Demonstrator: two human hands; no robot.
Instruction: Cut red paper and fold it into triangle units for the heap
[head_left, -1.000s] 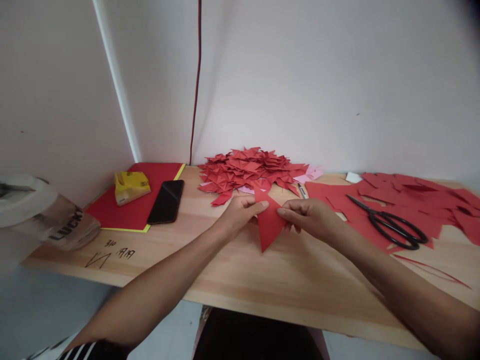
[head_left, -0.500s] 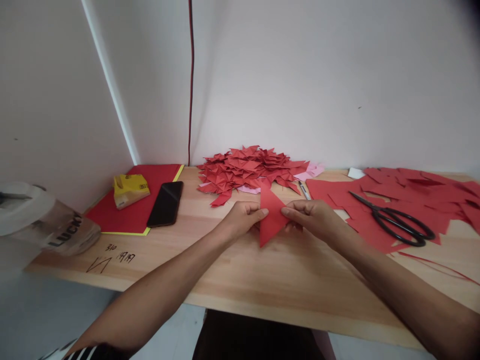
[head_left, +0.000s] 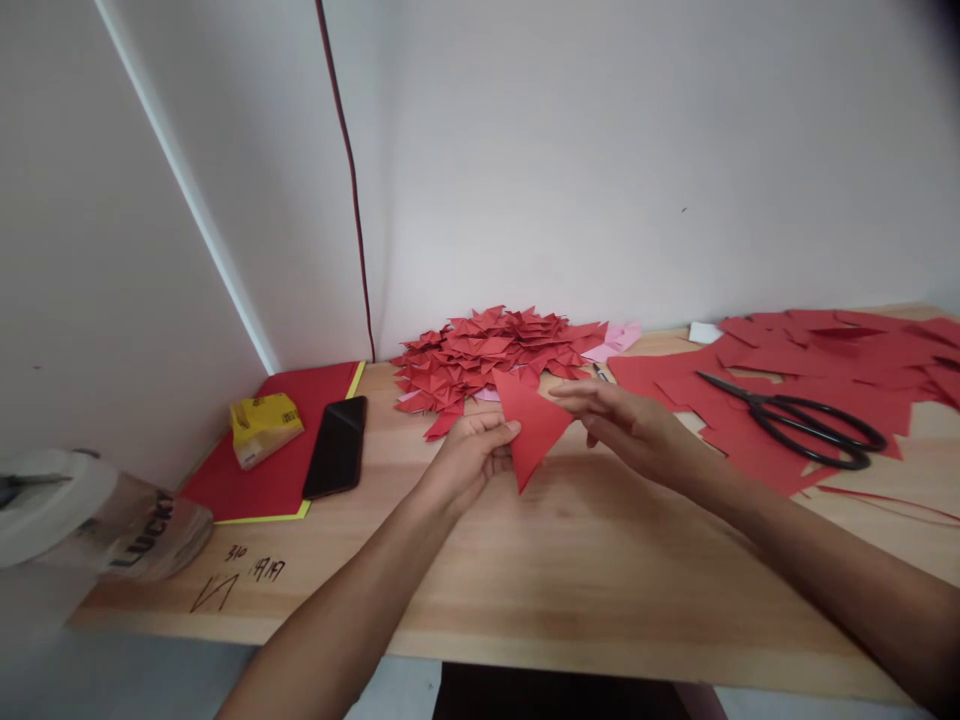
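Observation:
A folded red paper triangle (head_left: 531,425) is held up over the wooden table. Its left edge is pinched between the thumb and fingers of my left hand (head_left: 480,450). My right hand (head_left: 619,415) is at the paper's right corner with fingers stretched out and the thumb apart from them. Whether its fingertips touch that corner, I cannot tell. Behind the triangle lies a heap of folded red paper pieces (head_left: 487,350), with some pink ones among them.
Flat red paper sheets (head_left: 795,350) lie at right with black-handled scissors (head_left: 795,420) on top. A pen (head_left: 600,373) is by the heap. At left are a phone (head_left: 335,447), a yellow packet (head_left: 266,430) on red sheets (head_left: 255,490), and a lidded plastic cup (head_left: 127,530).
My right hand has let go of the triangle's right side and its fingers have straightened. My left hand still grips the paper. The view has turned slightly.

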